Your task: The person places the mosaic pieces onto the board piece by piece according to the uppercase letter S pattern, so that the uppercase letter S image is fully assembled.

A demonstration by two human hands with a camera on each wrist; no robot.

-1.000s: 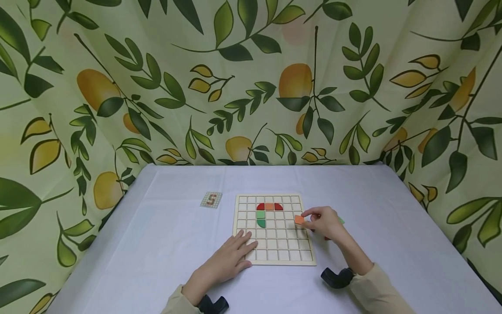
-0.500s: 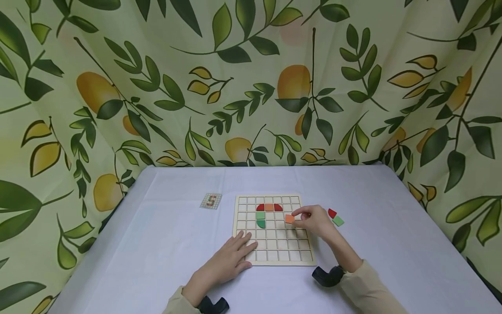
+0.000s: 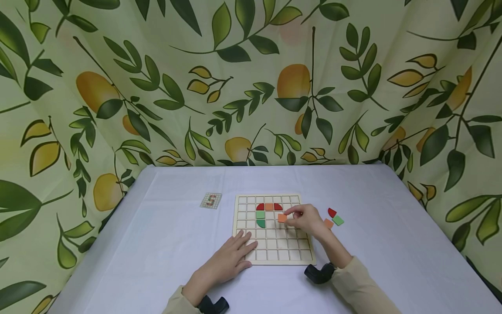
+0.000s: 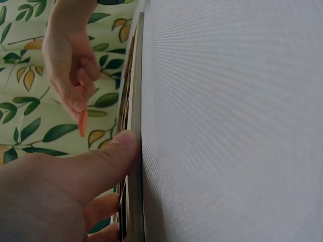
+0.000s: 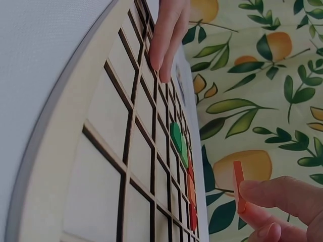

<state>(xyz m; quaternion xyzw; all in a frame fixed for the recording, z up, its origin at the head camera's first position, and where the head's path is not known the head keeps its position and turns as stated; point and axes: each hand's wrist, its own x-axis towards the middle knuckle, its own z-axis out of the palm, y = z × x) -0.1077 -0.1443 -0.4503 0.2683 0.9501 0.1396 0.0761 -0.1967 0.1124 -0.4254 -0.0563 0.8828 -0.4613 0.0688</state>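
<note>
My right hand [image 3: 307, 219] pinches an orange square tile [image 3: 282, 218] between thumb and fingertips. The right wrist view shows this tile [image 5: 238, 186] held on edge, apart from the board's surface. My left hand [image 3: 229, 256] rests with spread fingers on the lower left of the wooden grid board [image 3: 274, 256]; its thumb [image 4: 118, 146] touches the board's edge in the left wrist view. On the board, two red rounded tiles flank an orange square [image 3: 269, 206] in one row. Below the left red tile [image 3: 260, 206] sit a light green square [image 3: 260, 214] and a dark green rounded tile [image 3: 261, 223].
Right of the board lie a loose red tile [image 3: 332, 212], a light green square [image 3: 338, 220] and an orange square [image 3: 328, 223]. A small pattern card [image 3: 211, 200] showing an S-like figure lies left of the board. Leaf-patterned cloth [image 3: 251, 87] hangs behind the white table [image 3: 157, 226].
My right hand has carried the orange tile leftward over the board, from its right edge towards the middle. The loose tiles at the right have come into view. My left hand has stayed put.
</note>
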